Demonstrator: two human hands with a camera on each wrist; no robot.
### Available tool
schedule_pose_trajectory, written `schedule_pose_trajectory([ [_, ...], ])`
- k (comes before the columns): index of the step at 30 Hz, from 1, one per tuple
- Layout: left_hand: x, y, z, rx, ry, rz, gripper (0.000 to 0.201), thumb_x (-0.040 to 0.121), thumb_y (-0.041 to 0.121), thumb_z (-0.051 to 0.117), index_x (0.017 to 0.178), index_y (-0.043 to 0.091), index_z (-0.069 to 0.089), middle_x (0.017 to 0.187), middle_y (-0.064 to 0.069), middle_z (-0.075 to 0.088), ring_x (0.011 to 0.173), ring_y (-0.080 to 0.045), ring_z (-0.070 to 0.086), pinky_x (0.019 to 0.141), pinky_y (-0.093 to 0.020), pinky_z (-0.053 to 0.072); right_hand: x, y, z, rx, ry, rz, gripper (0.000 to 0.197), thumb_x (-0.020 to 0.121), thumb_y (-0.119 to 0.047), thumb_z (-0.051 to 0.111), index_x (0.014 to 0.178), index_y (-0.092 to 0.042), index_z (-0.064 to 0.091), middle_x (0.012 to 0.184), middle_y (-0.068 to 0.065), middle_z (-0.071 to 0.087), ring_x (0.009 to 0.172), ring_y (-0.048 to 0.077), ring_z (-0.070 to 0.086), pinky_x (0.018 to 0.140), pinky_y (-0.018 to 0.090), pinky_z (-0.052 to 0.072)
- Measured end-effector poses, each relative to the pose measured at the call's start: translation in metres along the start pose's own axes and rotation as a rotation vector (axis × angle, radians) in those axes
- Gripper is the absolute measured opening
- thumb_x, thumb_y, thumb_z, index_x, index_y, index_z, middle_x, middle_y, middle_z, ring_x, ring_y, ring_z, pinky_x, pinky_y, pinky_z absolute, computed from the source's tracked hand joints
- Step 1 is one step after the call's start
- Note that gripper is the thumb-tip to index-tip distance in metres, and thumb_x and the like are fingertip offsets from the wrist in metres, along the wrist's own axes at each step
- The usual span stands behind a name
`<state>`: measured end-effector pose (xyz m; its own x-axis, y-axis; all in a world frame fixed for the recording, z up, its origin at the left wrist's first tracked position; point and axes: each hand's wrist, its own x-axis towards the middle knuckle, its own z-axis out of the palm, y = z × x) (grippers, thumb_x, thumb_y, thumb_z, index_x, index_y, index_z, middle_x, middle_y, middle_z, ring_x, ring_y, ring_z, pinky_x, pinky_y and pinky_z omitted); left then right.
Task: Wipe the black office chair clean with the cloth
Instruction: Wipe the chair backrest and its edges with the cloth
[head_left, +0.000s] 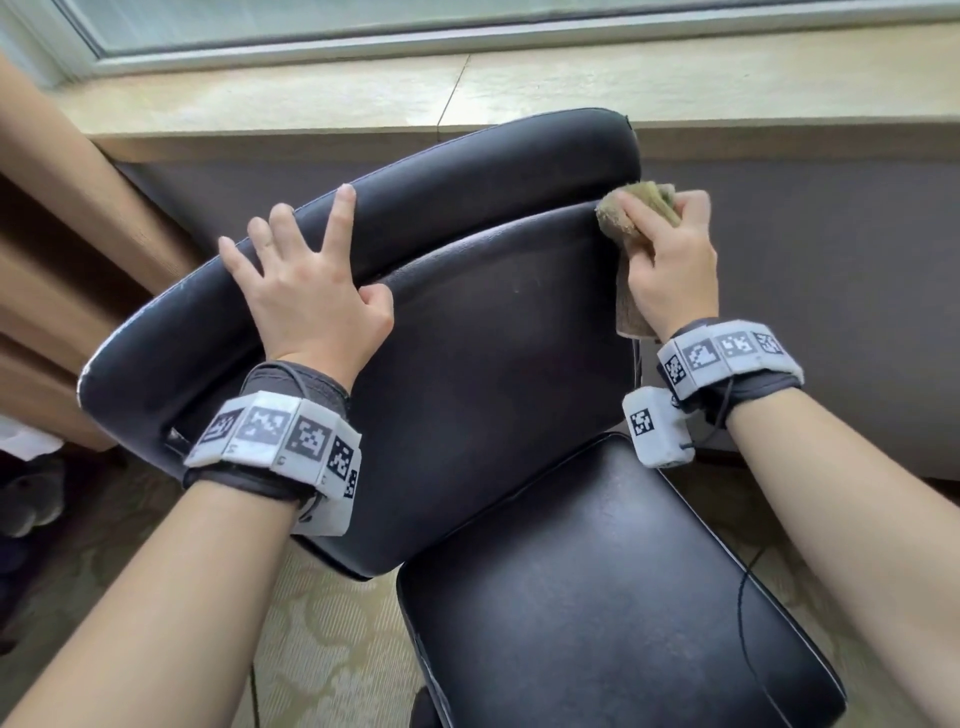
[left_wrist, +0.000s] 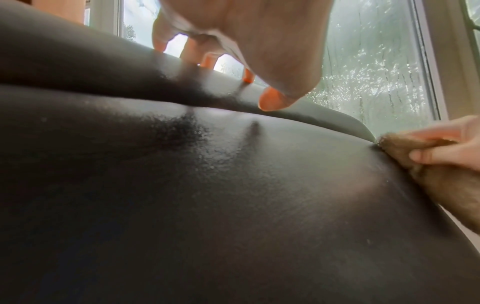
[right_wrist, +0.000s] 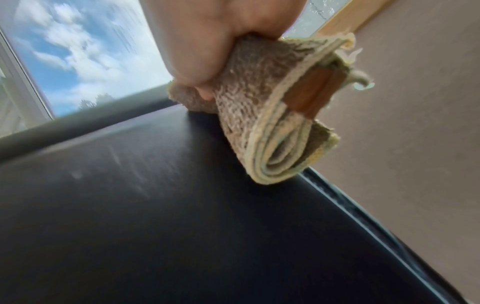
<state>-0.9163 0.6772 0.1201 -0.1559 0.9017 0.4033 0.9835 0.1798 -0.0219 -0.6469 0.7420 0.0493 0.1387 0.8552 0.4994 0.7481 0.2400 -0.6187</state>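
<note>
From the head view, your left hand (head_left: 306, 306) lies with straight, spread fingers (head_left: 343, 205) on the top roll of the black office chair (head_left: 498, 374) and steadies it. Your right hand (head_left: 670, 265) grips the bunched cloth (head_left: 631, 218) against the backrest's right upper corner; you are in the wiping step.

In the left wrist view, the backrest panel below your left fingertips (left_wrist: 270, 100) looks unwiped, I think.

In the right wrist view, the cloth (right_wrist: 259, 115) is folded under your curled fingers (right_wrist: 197, 67). Next, draw it across toward your left fingers with firm pressure.
</note>
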Motion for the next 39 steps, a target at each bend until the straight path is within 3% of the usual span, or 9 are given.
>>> schedule_pose_trajectory([
  [4, 0.003, 0.003, -0.002, -0.011, -0.010, -0.030, 0.070, 0.078, 0.027, 0.054, 0.144, 0.024, 0.031, 0.134, -0.026, 0.036, 0.127, -0.042, 0.031, 0.108, -0.063, 0.006, -0.021, 0.017, 0.014, 0.003, -0.083, 0.054, 0.053, 0.079, 0.003, 0.048, 0.123, -0.025, 0.061, 0.114, 0.019, 0.044, 0.094, 0.037, 0.055, 0.083, 0.035, 0.045],
  [8, 0.009, 0.018, -0.011, -0.043, 0.012, -0.105, 0.057, 0.082, 0.033, 0.049, 0.136, 0.019, 0.038, 0.136, -0.023, 0.037, 0.134, -0.037, 0.025, 0.107, -0.067, 0.003, -0.044, 0.039, 0.010, -0.065, -0.212, 0.136, 0.049, 0.083, 0.000, 0.050, 0.122, -0.028, 0.061, 0.116, 0.016, 0.043, 0.091, 0.038, 0.054, 0.081, 0.039, 0.046],
  [11, 0.010, 0.047, -0.013, -0.051, 0.082, -0.023, 0.060, 0.080, 0.032, 0.050, 0.135, 0.012, 0.037, 0.148, -0.018, 0.025, 0.143, -0.034, 0.009, 0.106, -0.067, 0.001, -0.035, 0.047, 0.000, -0.025, -0.214, 0.124, 0.046, 0.085, -0.002, 0.050, 0.121, -0.027, 0.062, 0.115, 0.015, 0.044, 0.092, 0.035, 0.054, 0.083, 0.029, 0.041],
  [14, 0.009, 0.090, -0.006, -0.092, 0.077, 0.103, 0.066, 0.081, 0.031, 0.050, 0.139, 0.008, 0.031, 0.154, -0.016, 0.017, 0.144, -0.032, 0.005, 0.107, -0.065, 0.000, -0.028, 0.055, -0.009, 0.080, -0.116, 0.135, 0.045, 0.084, 0.000, 0.051, 0.120, -0.024, 0.063, 0.109, 0.012, 0.044, 0.094, 0.030, 0.054, 0.084, 0.015, 0.033],
  [17, 0.015, 0.126, 0.007, -0.122, 0.049, 0.145, 0.067, 0.084, 0.036, 0.046, 0.142, 0.011, 0.026, 0.156, -0.015, 0.011, 0.145, -0.029, 0.002, 0.108, -0.063, -0.001, -0.026, 0.062, -0.014, 0.118, -0.079, 0.096, 0.045, 0.084, 0.001, 0.052, 0.120, -0.023, 0.063, 0.103, 0.004, 0.039, 0.094, 0.029, 0.054, 0.090, 0.021, 0.037],
  [22, 0.032, 0.151, 0.031, -0.099, 0.057, 0.181, 0.071, 0.086, 0.041, 0.044, 0.147, 0.016, 0.018, 0.157, -0.015, 0.002, 0.145, -0.030, -0.003, 0.109, -0.061, -0.003, -0.022, 0.076, -0.011, 0.134, -0.084, 0.039, 0.046, 0.082, -0.002, 0.051, 0.120, -0.025, 0.063, 0.108, 0.011, 0.045, 0.098, 0.030, 0.055, 0.091, 0.032, 0.045],
  [30, 0.044, 0.157, 0.031, -0.041, 0.138, 0.143, 0.072, 0.085, 0.047, 0.040, 0.145, 0.010, 0.024, 0.149, -0.016, 0.030, 0.138, -0.033, 0.024, 0.105, -0.068, -0.001, -0.012, 0.059, 0.013, 0.084, -0.048, -0.248, 0.043, 0.080, -0.012, 0.047, 0.118, -0.024, 0.064, 0.104, 0.017, 0.052, 0.084, 0.034, 0.059, 0.058, 0.036, 0.054],
  [34, 0.051, 0.157, 0.027, -0.018, 0.127, 0.131, 0.073, 0.085, 0.049, 0.040, 0.141, 0.002, 0.030, 0.141, -0.018, 0.038, 0.130, -0.033, 0.034, 0.107, -0.066, 0.000, -0.033, 0.075, 0.029, 0.009, -0.062, -0.222, 0.050, 0.071, 0.001, 0.057, 0.115, -0.023, 0.066, 0.100, 0.015, 0.054, 0.081, 0.032, 0.060, 0.044, 0.034, 0.050],
  [39, 0.055, 0.153, 0.024, 0.027, 0.109, 0.139, 0.075, 0.085, 0.050, 0.043, 0.139, -0.001, 0.032, 0.140, -0.020, 0.037, 0.128, -0.035, 0.034, 0.108, -0.064, 0.001, -0.062, 0.098, 0.030, -0.062, -0.182, -0.202, 0.052, 0.067, -0.002, 0.055, 0.112, -0.025, 0.066, 0.100, 0.006, 0.046, 0.077, 0.032, 0.059, 0.039, 0.029, 0.047],
])
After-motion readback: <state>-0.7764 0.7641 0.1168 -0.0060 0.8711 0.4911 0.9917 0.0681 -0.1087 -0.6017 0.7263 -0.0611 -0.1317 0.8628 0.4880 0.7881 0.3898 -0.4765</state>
